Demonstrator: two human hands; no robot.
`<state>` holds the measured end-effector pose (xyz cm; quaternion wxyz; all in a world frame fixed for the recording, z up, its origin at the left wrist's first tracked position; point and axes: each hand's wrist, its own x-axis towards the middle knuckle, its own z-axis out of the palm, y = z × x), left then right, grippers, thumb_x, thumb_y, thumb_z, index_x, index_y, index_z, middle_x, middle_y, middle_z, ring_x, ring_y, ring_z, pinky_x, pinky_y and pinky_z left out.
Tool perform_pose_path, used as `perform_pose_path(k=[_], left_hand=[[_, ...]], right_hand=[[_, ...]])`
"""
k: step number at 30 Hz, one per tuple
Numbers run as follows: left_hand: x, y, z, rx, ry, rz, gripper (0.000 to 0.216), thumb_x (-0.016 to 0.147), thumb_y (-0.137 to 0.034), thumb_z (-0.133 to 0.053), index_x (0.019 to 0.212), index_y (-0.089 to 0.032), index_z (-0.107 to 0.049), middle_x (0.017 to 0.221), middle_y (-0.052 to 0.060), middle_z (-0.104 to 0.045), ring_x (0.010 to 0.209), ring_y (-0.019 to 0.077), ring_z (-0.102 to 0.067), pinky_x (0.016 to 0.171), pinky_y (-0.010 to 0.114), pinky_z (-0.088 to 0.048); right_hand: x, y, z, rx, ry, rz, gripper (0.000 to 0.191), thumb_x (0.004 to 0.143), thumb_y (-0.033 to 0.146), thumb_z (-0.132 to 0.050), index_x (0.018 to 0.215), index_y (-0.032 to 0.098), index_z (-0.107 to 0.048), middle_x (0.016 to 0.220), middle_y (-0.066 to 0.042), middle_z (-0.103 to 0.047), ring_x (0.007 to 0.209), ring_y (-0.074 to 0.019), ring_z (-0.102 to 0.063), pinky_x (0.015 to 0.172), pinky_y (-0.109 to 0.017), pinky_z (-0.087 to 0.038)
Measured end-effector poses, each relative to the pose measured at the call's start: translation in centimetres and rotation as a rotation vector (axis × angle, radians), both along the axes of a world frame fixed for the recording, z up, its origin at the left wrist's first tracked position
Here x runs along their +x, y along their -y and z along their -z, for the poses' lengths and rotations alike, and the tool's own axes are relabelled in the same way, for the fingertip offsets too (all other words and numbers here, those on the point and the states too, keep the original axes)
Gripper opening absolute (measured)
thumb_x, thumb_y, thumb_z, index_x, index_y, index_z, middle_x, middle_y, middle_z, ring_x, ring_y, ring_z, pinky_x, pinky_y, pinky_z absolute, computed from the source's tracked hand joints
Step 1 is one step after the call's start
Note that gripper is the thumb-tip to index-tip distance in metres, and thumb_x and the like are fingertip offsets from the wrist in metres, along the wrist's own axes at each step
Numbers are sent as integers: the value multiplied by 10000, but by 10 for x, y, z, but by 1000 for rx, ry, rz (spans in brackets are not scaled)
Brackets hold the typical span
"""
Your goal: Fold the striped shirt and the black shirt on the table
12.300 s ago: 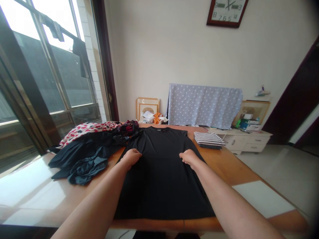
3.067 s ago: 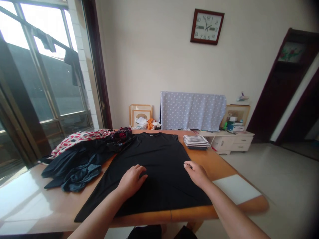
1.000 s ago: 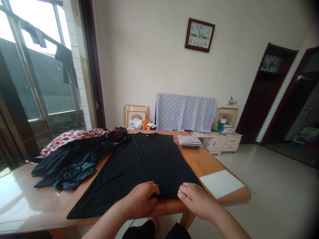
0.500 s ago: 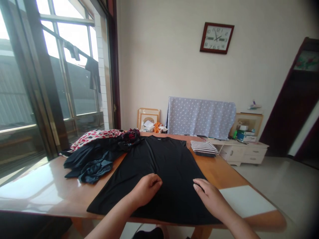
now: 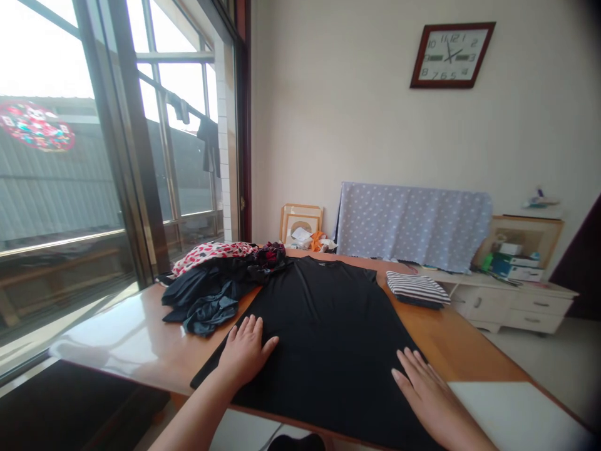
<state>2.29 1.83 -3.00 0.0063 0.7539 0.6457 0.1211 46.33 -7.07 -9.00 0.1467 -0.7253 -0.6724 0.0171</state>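
A black garment (image 5: 323, 332) lies spread flat on the wooden table (image 5: 441, 341), its neckline at the far end. My left hand (image 5: 246, 351) rests flat on the garment's near left edge with fingers spread. My right hand (image 5: 422, 391) lies flat on the garment's near right part, fingers stretched forward. Neither hand holds anything.
A heap of dark and red-patterned clothes (image 5: 213, 285) lies at the table's left. A folded striped garment (image 5: 416, 288) sits at the far right. A white sheet (image 5: 511, 416) lies at the near right corner. A large window stands on the left, a low cabinet (image 5: 511, 300) beyond.
Both hands have moved apart along the near part of the black garment and now lie flat and spread. The view has swung to the left.
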Motion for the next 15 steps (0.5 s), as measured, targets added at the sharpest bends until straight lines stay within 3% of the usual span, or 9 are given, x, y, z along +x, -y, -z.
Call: perform_pose_path(k=[15], left_hand=[[-5, -1, 2, -30, -59, -28, 943, 847, -801, -238, 1523, -153, -355, 1606, 143, -231, 1504, 328, -114, 1190, 545, -111]], right_hand=[[-8, 8, -13, 20, -43, 5, 766, 917, 675, -328, 1519, 202, -368, 1558, -77, -368, 1463, -292, -282, 1194, -481, -273]])
